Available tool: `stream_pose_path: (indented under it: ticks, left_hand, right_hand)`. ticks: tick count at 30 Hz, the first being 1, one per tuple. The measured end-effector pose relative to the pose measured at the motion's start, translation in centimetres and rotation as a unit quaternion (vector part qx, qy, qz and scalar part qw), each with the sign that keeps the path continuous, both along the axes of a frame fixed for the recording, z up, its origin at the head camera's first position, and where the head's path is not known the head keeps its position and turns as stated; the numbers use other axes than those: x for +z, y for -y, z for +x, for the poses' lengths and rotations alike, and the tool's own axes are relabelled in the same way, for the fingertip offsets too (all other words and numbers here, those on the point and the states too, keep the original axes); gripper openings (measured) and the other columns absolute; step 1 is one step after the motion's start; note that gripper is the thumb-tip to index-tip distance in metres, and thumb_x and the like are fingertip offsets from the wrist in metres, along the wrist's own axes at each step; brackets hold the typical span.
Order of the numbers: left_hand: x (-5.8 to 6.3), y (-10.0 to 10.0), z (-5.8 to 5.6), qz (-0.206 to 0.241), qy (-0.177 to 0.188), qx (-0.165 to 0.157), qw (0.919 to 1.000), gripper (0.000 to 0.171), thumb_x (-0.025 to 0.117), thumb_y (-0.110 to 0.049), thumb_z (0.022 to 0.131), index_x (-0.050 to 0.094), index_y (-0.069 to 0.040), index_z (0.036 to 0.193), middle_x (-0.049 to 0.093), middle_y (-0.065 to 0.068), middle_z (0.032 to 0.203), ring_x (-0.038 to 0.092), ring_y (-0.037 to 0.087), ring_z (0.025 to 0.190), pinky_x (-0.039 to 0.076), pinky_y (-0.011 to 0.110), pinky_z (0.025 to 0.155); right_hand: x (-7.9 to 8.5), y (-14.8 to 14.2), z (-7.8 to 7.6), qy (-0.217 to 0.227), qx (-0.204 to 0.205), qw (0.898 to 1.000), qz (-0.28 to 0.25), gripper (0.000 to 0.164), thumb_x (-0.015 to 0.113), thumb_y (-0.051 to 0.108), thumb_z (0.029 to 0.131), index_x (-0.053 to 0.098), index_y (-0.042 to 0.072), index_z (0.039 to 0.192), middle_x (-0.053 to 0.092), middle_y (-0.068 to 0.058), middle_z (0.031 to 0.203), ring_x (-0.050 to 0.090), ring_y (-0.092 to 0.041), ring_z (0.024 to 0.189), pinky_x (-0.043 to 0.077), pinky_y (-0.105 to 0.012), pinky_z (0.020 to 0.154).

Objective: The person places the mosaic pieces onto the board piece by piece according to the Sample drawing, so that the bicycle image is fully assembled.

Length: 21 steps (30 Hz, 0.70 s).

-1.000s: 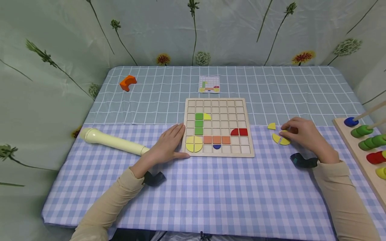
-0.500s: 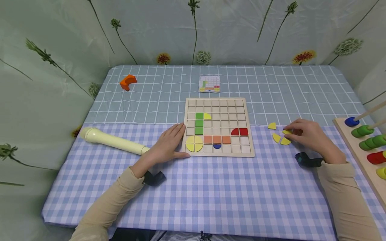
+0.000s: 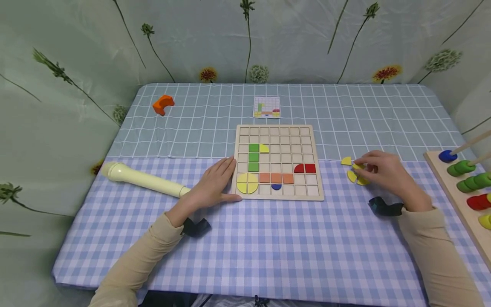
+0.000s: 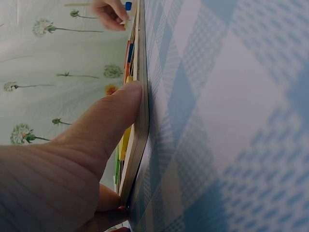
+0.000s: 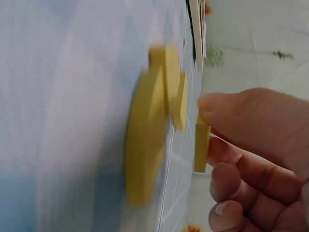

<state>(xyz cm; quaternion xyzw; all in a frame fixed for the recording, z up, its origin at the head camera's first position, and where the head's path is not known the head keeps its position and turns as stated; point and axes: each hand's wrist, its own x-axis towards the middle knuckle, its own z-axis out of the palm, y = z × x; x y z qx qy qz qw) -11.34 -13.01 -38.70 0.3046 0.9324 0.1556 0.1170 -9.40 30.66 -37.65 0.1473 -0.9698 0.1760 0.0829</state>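
Note:
My left hand [image 3: 212, 184] rests at the lower left corner of the wooden grid board [image 3: 284, 136], its fingers straight along the left side. In the left wrist view the thumb [image 4: 113, 111] touches the board's edge. Between thumb and fingers my right hand [image 3: 387, 172] pinches a yellow quarter-circle tile [image 5: 202, 145], a little above the table. Below and beside it lie more loose yellow quarter-circle tiles [image 3: 346, 160]. Set in the board are green squares [image 3: 253, 157], orange squares [image 3: 276, 178], red pieces [image 3: 310, 168], a blue half-circle [image 3: 276, 186] and a yellow circle of quarters [image 3: 247, 183].
A small pattern card [image 3: 266, 107] lies behind the board. To the left are a pale yellow microphone-shaped stick [image 3: 145, 180] and an orange arched block [image 3: 163, 105]. A wooden peg stand [image 3: 439, 170] with coloured beads stands at the right edge.
My right hand shifts slightly right and then back left, with the yellow quarter-circle tile in its fingers, over the other loose tiles. The left hand and the board stay still.

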Motion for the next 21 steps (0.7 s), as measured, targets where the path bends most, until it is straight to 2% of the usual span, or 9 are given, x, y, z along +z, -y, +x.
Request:
stream_pose_path:
  ticks: [6,16,21]
  left_hand:
    - [0.1,0.0,0.0,0.000,0.003,0.001,1.0000,0.100,0.068,-0.049,0.081,0.016,0.004,0.148,0.017,0.020,0.157,0.017,0.038,0.145,0.022,0.054,0.115]
    - [0.2,-0.1,0.1,-0.002,0.004,0.005,1.0000,0.100,0.068,-0.048,0.081,0.016,0.005,0.148,0.017,0.020,0.156,0.018,0.038,0.144,0.023,0.054,0.115]
    - [0.2,-0.1,0.1,-0.003,0.002,0.004,1.0000,0.100,0.068,-0.049,0.080,0.016,0.005,0.148,0.017,0.020,0.156,0.018,0.038,0.144,0.023,0.054,0.115]
  right_hand:
    - [0.2,2.2,0.2,-0.013,0.030,0.999,-0.017,0.016,0.076,0.002,0.072,0.073,0.001,0.088,0.066,-0.010,0.085,0.043,-0.007,0.065,0.035,-0.017,0.051]
    - [-0.2,5.5,0.3,-0.069,0.143,0.987,-0.034,0.020,0.079,-0.002,0.065,0.073,0.003,0.084,0.065,-0.006,0.083,0.050,-0.008,0.064,0.042,-0.018,0.053]
    - [-0.2,6.9,0.1,-0.061,0.167,0.984,-0.030,0.019,0.079,0.001,0.067,0.073,0.004,0.085,0.064,-0.005,0.084,0.053,-0.009,0.067,0.045,-0.019,0.055]
